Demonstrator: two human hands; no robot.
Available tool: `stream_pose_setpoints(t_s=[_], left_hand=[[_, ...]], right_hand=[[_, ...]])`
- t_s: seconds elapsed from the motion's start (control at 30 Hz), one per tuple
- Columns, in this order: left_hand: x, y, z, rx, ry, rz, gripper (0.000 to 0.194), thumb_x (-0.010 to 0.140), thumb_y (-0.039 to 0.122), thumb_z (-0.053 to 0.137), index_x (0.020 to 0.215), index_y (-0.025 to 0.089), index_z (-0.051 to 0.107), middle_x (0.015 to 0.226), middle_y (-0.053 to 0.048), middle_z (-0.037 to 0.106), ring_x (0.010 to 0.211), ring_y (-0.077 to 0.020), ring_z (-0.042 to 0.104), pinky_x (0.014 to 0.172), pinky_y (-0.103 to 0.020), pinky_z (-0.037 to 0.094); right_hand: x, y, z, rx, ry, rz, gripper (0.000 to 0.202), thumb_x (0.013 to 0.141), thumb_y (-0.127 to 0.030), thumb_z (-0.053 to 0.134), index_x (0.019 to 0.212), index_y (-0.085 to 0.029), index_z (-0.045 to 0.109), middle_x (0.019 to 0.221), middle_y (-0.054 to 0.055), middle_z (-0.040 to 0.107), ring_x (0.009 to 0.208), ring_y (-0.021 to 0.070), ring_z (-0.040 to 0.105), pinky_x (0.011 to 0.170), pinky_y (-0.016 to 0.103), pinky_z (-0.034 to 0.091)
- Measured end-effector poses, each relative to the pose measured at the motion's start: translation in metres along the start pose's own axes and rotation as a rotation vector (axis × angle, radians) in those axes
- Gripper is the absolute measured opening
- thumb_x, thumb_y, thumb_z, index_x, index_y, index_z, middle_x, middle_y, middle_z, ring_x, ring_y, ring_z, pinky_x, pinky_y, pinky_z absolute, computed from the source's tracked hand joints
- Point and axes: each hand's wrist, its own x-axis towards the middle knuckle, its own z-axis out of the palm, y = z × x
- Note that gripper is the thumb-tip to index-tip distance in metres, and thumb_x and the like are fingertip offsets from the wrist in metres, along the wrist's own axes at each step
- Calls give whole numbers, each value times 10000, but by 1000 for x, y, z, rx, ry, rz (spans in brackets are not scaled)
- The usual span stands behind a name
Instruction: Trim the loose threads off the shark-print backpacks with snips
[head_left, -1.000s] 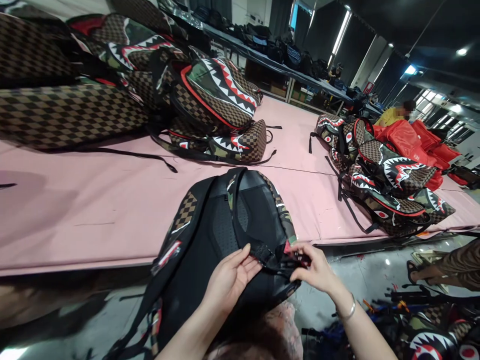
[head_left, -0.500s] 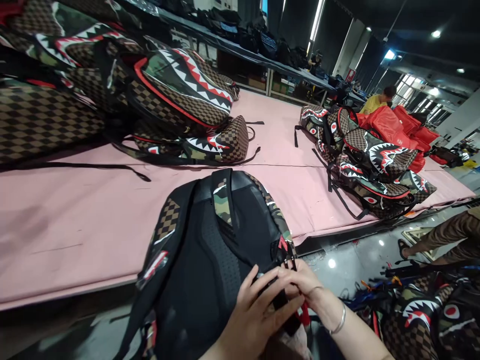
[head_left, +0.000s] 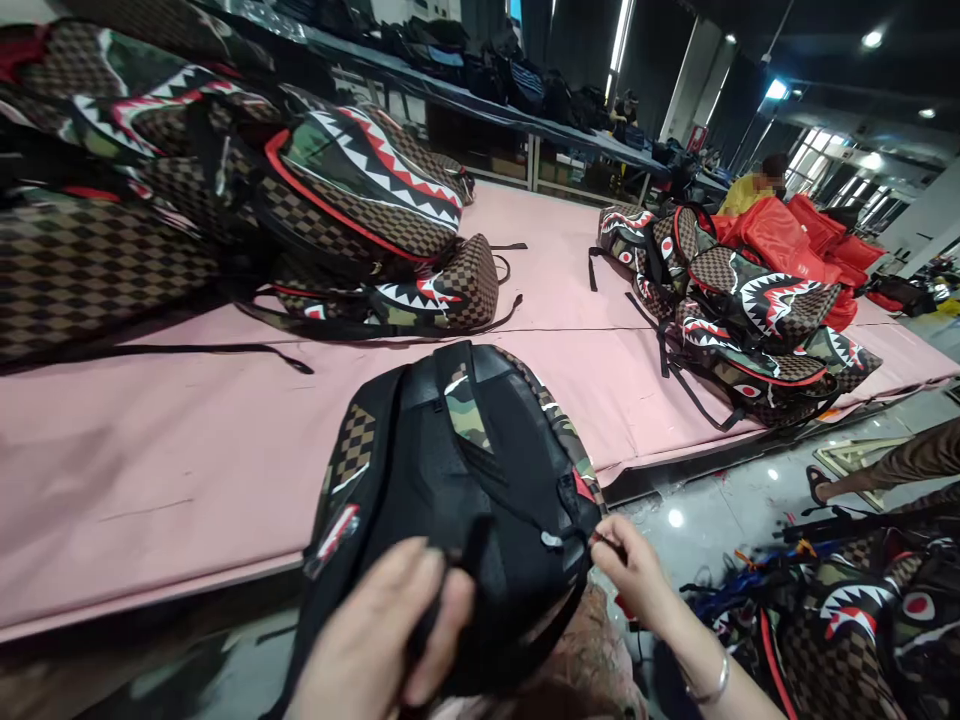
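A backpack (head_left: 427,480) rests at the near edge of the pink table, its black padded back turned up and its camouflage and brown check side showing. My left hand (head_left: 382,630), smeared by motion, is closed around a black strap (head_left: 476,545) over the lower part of the bag. At the bag's right side, my right hand (head_left: 634,570) pinches a thin dark piece, whose kind I cannot make out. A webbing strap runs from the bag close to those fingers. The grab of camouflage fabric on the shoulder strap (head_left: 469,415) lies across the back panel.
Shark-mouth backpacks (head_left: 375,190) are heaped at the left of the pink table (head_left: 547,240), and more (head_left: 757,310) lie at the right beside red bags (head_left: 795,240). Other backpacks (head_left: 847,620) are on the floor at lower right. A person in yellow (head_left: 742,197) is behind.
My hands have parted: the left moved left across the bag with a strap, and the right shifted slightly right along its side. The backpack has moved a little to the right.
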Motion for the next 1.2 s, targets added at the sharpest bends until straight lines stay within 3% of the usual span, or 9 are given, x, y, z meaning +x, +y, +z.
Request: stream_pose_setpoints(t_s=[0.1, 0.17, 0.47, 0.6, 0.77, 0.87, 0.97, 1.07, 1.2], left_hand=[[-1, -17, 29, 29, -181, -46, 301, 633, 442, 663, 699, 155, 600, 429, 16, 549, 412, -94, 434, 411, -188, 311], [1, -26, 35, 51, -200, -40, 300, 654, 437, 645, 706, 143, 625, 409, 14, 542, 437, -102, 450, 446, -193, 336], [19, -44, 20, 191, -220, 65, 389, 623, 520, 650, 765, 159, 655, 394, 12, 569, 396, -130, 488, 427, -222, 371], [20, -49, 18, 192, -237, 80, 387, 632, 518, 653, 761, 153, 658, 389, 4, 570, 388, -123, 483, 413, -212, 354], [17, -45, 21, 143, -176, 82, 353, 668, 501, 644, 736, 155, 646, 391, 12, 555, 399, -99, 468, 424, -188, 350], [17, -41, 24, 67, -228, 41, 331, 626, 464, 702, 681, 146, 628, 421, 14, 552, 373, -73, 444, 395, -169, 326], [15, -35, 24, -207, -295, -114, 246, 642, 355, 721, 650, 136, 609, 498, 37, 524, 343, -10, 341, 353, -134, 272], [11, -30, 23, -485, -404, -312, 155, 658, 213, 698, 762, 112, 642, 507, 71, 432, 332, 31, 203, 328, -97, 215], [7, -35, 28, -520, -475, -436, 178, 647, 176, 683, 807, 106, 649, 495, 63, 442, 319, 34, 196, 314, -83, 198]], right_hand=[[-5, -19, -11, -25, 38, -136, 162, 854, -262, 459, 976, -186, 534, 665, -39, 509, 579, 100, 444, 561, 210, 363], [-6, -31, -13, -33, 9, -278, 163, 824, -277, 536, 960, -190, 559, 729, -11, 576, 605, 108, 498, 574, 214, 395], [8, -49, 6, -48, -92, -518, 176, 799, -338, 604, 886, -186, 610, 713, 18, 668, 588, 115, 590, 545, 201, 437], [13, -47, 7, -80, -53, -601, 129, 813, -300, 582, 844, -178, 611, 681, 23, 670, 571, 113, 590, 545, 202, 434], [9, -46, 6, 31, -73, -443, 152, 809, -303, 588, 895, -178, 585, 695, 15, 655, 545, 102, 570, 487, 188, 418], [7, -48, 4, 25, -121, -443, 135, 805, -286, 586, 890, -182, 588, 678, 6, 636, 538, 99, 540, 511, 199, 410], [8, -48, 3, 83, -51, -409, 108, 771, -280, 615, 811, -180, 602, 658, -3, 598, 544, 96, 501, 519, 207, 383], [16, -49, 8, 367, -5, -171, 156, 746, -305, 618, 839, -189, 572, 583, -53, 495, 479, 71, 402, 468, 191, 324], [32, -52, 25, 596, -167, 30, 275, 630, -377, 693, 715, -182, 519, 497, -91, 361, 433, 57, 321, 426, 185, 272]])
